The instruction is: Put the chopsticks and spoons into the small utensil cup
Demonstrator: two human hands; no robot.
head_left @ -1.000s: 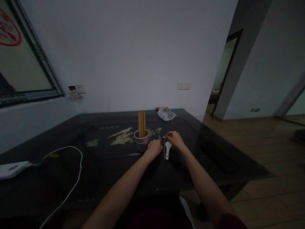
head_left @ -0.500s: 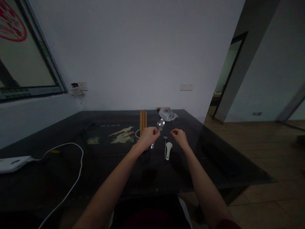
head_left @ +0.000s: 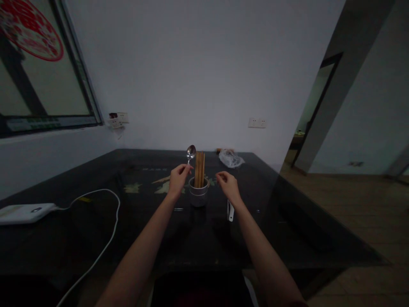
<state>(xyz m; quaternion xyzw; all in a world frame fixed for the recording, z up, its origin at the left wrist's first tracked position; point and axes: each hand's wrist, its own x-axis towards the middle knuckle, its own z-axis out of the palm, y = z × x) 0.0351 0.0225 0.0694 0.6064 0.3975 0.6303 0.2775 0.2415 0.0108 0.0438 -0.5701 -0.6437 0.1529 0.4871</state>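
Note:
A shiny metal spoon [head_left: 191,152] is held upright in my left hand [head_left: 178,182], pinched near its handle with the bowl on top. Just right of that hand stands a metal cup [head_left: 198,198] with a bundle of wooden chopsticks [head_left: 200,169] upright in it. My right hand [head_left: 228,184] hovers right of the cup, fingers curled together, with nothing visible in them. Beneath it, on the table, lies a white spoon [head_left: 230,214] beside a thin utensil handle; their upper parts are hidden by my right hand and wrist.
The dark glossy table [head_left: 198,243] carries a printed bird-and-flower pattern. At its back lies a crumpled clear plastic bag [head_left: 230,158]. On the left is a white device [head_left: 27,213] with a white cable [head_left: 112,232] trailing over the front edge. A wall rises behind.
My left hand has moved left with the metal spoon, from in front of the cup to its left side, uncovering the cup. My right hand now sits over the utensils. The view has shifted slightly.

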